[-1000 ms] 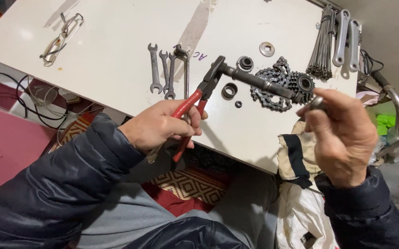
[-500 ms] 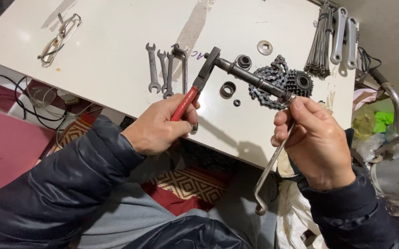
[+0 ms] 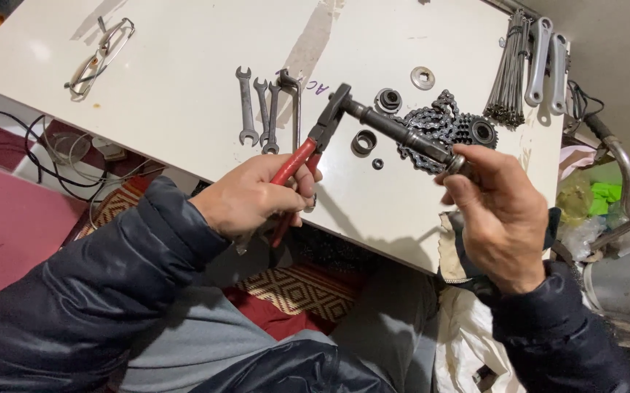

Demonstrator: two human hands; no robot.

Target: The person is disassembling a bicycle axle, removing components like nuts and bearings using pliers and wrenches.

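My left hand (image 3: 253, 198) grips the red handles of a pair of pliers (image 3: 315, 144), whose jaws clamp the far end of a dark metal axle (image 3: 395, 131). My right hand (image 3: 495, 211) closes its fingers on the near end of the axle, held above the white table (image 3: 184, 87). A bicycle chain and a toothed sprocket cluster (image 3: 453, 129) lie on the table just beyond the axle. Small rings and a bearing cup (image 3: 363, 142) rest under it.
Several flat spanners (image 3: 264, 113) lie left of the pliers. A washer (image 3: 422, 77), a bundle of spokes (image 3: 508, 69) and silver crank arms (image 3: 548, 62) are at the far right. A metal clip (image 3: 100, 54) lies far left. Cables hang below the table edge.
My right hand, which held a long bent wrench hanging below the table half a second ago, now shows no wrench and grips the axle end. The pliers stay clamped.
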